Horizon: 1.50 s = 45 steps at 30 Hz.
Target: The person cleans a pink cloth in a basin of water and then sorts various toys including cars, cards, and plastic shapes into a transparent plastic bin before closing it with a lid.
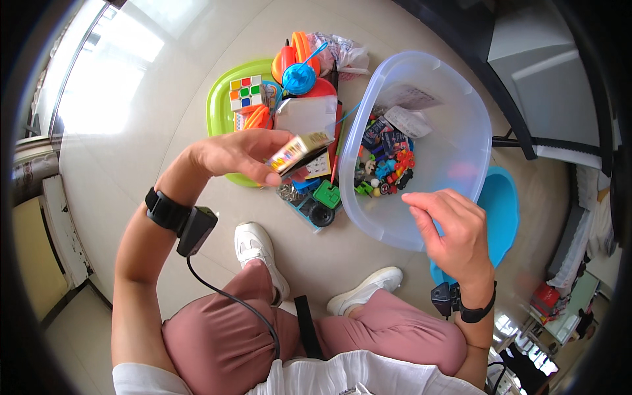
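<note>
My left hand point(242, 155) grips a small printed cardboard box point(296, 150), tilted above the pile of toys. A green plastic lid point(216, 106) lies under part of that pile, with a puzzle cube point(246, 93), orange headphones point(301, 49) and a blue round toy point(299, 78) on it. My right hand point(447, 229) hovers over the near right rim of a translucent plastic tub point(419, 153); its thumb and forefinger are slightly apart, with nothing visible between them. Inside the tub are dark cards point(377, 132), a white package point(408, 122) and many small toys point(387, 170).
A blue basin point(501, 212) stands partly behind the tub. A crumpled plastic bag point(343, 52) lies beyond the pile. A toy vehicle with a black wheel point(322, 215) lies at its near edge. My white shoes point(254, 244) rest on the tiled floor.
</note>
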{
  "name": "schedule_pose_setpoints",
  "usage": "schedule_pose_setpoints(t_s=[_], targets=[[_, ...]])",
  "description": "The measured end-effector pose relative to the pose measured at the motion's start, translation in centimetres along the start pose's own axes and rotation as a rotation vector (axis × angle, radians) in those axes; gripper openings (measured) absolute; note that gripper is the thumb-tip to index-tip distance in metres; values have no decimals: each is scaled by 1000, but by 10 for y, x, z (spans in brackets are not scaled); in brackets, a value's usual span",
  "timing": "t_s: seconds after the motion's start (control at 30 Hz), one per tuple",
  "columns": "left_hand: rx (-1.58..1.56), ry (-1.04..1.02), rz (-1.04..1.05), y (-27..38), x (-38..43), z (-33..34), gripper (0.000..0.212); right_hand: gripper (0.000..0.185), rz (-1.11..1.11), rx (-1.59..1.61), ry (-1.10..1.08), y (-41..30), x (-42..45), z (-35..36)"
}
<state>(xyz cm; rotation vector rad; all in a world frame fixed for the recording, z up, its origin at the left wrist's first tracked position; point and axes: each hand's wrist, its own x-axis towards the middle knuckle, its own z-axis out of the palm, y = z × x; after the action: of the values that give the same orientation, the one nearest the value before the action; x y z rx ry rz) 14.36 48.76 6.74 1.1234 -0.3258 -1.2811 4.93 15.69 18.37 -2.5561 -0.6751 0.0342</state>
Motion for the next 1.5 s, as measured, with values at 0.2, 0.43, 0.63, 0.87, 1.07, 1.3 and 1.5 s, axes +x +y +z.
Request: schedule_pose_setpoints(t_s=[0.2,0.43,0.63,0.87,1.07,1.3,1.5], targets=[[-411,-195,219,23,18,42,84,56,71,169,90,-11,12,2],[-463,-261,204,43,48,82,78,118,10,150,73,-24,29,4],[-533,-290,156,41,59,89,72,109,8,187,114,-19,24,3],[-407,-264,207,45,68,101,82,102,47,274,175,-13,22,1],[-344,-322,167,46,70,99,77,101,8,223,88,-11,19,-7],[-297,-190,112,54,74,103,67,104,11,177,110,-2,17,-6],[-107,-14,103,57,86,118,37,102,30,173,165,0,17,-2]])
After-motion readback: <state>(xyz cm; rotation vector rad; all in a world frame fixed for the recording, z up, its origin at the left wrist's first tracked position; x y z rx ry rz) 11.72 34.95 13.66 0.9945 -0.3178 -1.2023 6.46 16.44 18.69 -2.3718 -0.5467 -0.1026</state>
